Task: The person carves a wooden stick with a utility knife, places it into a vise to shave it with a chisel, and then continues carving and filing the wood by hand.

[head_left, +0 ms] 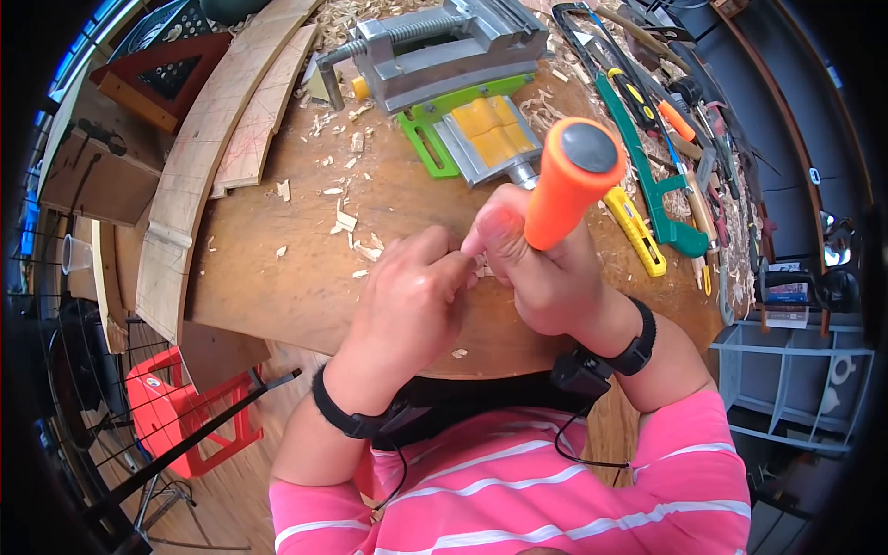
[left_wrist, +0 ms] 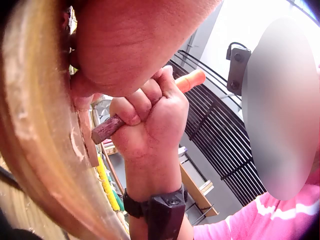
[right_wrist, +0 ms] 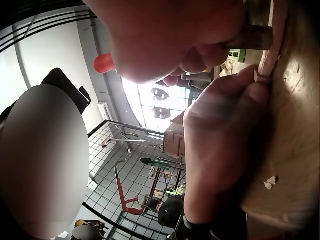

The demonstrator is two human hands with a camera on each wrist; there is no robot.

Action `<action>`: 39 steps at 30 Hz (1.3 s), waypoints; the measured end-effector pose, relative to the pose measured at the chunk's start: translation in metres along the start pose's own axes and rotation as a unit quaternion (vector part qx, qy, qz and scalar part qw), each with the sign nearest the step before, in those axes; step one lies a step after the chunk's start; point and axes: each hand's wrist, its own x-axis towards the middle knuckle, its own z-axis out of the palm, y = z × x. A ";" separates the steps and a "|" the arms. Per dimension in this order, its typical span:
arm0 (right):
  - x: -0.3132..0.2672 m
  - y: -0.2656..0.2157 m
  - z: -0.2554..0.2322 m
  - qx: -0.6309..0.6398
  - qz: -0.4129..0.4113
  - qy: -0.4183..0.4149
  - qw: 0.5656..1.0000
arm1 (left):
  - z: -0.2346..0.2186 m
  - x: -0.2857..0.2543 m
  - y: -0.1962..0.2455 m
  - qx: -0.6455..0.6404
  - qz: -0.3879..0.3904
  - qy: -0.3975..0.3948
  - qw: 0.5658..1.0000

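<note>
My right hand point(head_left: 555, 287) grips a chisel point(head_left: 566, 190) by its orange handle, which points up and has a dark cap. Below that fist sticks out the chisel's flat, dark brown blade point(left_wrist: 108, 129), seen in the left wrist view. My left hand point(head_left: 412, 291) is close beside it, fingertips meeting near the right thumb. In the right wrist view the left hand point(right_wrist: 220, 135) pinches the end of a narrow wood strip point(right_wrist: 274, 47) low over the bench. The blade tip overlaps that strip there. From the head view the hands hide most of the strip.
A grey vise point(head_left: 444, 55) stands at the back of the wooden bench point(head_left: 277, 268), near a green plate point(head_left: 435, 148). Curved boards point(head_left: 208, 139) lie left. A yellow utility knife point(head_left: 636, 231) and a green-handled saw point(head_left: 671, 213) lie right. Wood shavings point(head_left: 347, 222) are scattered about.
</note>
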 end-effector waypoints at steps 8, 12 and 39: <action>-0.028 0.015 -0.009 0.251 0.037 0.083 0.964 | 0.000 0.000 0.002 -0.009 -0.003 0.003 1.000; -0.044 0.030 -0.011 0.336 -0.039 0.074 0.938 | 0.000 0.001 0.002 -0.006 -0.009 0.000 1.000; -0.028 0.010 -0.017 0.199 -0.010 0.029 0.980 | -0.004 0.003 0.001 -0.002 0.001 -0.007 1.000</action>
